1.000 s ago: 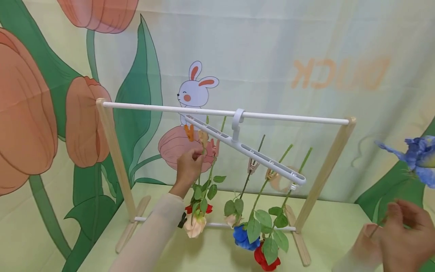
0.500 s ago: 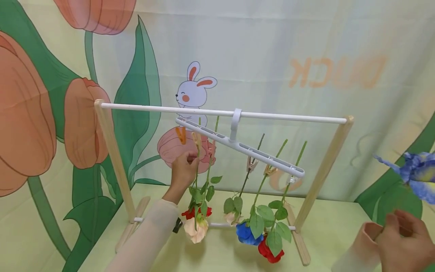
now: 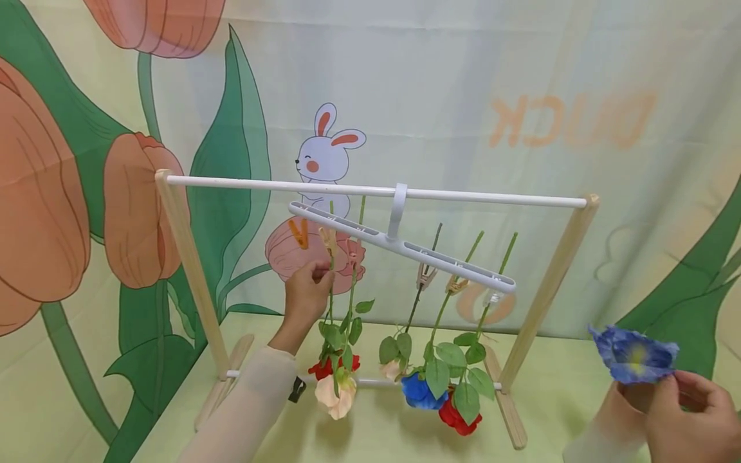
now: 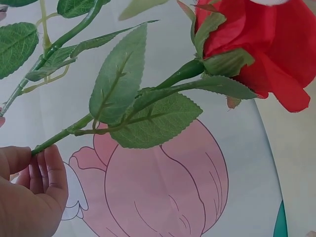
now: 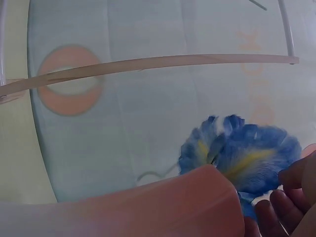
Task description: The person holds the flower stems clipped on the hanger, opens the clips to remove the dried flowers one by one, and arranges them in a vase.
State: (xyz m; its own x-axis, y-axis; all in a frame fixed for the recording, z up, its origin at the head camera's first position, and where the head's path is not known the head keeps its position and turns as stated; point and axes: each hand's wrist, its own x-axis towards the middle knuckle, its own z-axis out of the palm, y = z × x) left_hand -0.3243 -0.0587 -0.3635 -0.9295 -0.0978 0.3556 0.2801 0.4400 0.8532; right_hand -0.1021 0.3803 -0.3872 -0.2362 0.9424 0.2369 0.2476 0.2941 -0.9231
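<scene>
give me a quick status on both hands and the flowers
Left hand pinches a hanging flower stem below the clip hanger. Right hand holds blue flower, clear of the rack. Nothing in the way.

Hanging stems (image 3: 440, 315) crowd under tilted hanger (image 3: 405, 247); rack's right side open

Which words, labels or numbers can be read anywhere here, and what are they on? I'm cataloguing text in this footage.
"DUCK": large pale orange letters on the backdrop cloth, seen mirror-reversed in the head view.
A few of those pale orange letters also show in the right wrist view, too faint and partial to read.
Nothing readable on the white hanger, the wooden rack, the clips or the flowers.
</scene>
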